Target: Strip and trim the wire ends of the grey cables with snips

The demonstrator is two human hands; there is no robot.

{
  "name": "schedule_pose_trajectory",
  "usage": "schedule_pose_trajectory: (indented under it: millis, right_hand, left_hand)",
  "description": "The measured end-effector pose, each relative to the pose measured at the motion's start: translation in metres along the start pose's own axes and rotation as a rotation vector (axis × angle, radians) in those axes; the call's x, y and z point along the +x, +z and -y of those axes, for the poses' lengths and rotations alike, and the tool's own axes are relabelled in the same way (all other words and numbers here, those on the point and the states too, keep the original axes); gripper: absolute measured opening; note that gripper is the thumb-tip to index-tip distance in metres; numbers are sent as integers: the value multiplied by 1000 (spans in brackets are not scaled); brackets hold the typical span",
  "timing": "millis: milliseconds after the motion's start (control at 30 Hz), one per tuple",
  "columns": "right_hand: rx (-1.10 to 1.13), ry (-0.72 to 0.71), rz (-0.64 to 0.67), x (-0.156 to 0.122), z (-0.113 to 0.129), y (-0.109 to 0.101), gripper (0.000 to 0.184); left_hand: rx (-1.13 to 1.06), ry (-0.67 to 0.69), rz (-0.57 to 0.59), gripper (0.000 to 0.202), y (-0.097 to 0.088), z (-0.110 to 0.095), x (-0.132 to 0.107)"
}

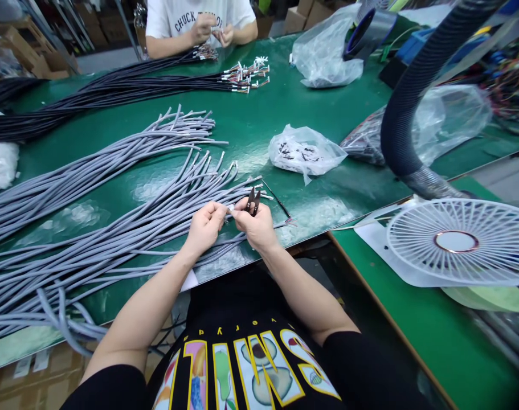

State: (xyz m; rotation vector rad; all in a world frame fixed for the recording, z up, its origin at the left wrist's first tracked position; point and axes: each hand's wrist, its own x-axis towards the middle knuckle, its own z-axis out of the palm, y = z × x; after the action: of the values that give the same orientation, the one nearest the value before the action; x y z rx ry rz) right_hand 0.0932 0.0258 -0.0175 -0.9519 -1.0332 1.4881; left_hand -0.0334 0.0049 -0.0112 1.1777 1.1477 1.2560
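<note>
- A pale piece (231, 208) between the left hand (207, 226) and right hand (258, 228) is too small to be identified
- The dark tool (252, 199) is partly hidden by the right hand
- Gray cables (114, 250) are cut off by the left edge
- The co-worker (167, 28) is cut off by the top edge
- Wires (505, 82) at upper right are blurred

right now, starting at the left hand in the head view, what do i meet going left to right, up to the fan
Left hand → right hand → small bag → fan
</note>
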Motion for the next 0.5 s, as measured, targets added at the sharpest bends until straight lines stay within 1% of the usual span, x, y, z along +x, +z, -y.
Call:
schedule_pose_trajectory:
  millis: [67, 100, 200, 267, 333, 400, 500]
  right_hand:
    - [-60, -35, 12, -2, 1, -4, 23]
    - [-130, -81, 17, -2, 3, -8, 21]
    - [-431, -327, 37, -1, 12, -23, 11]
    - [-623, -515, 108, 2, 18, -33, 18]
    - [-776, -656, 221, 6, 23, -41, 25]
    - [-893, -721, 318, 9, 26, -46, 26]
    - [-1011, -717, 412, 12, 30, -53, 27]
  left_hand:
    - [-9, -21, 44, 45, -1, 0, 0]
    - [-16, -37, 64, 44, -1, -1, 1]
    - [-36, -91, 104, 45, -2, -4, 0]
    - [-33, -120, 130, 44, -2, -5, 0]
    - [-21, -141, 161, 44, -2, -5, -1]
    - [-8, -149, 186, 43, -2, -4, -1]
    - [20, -146, 214, 43, -2, -4, -2]
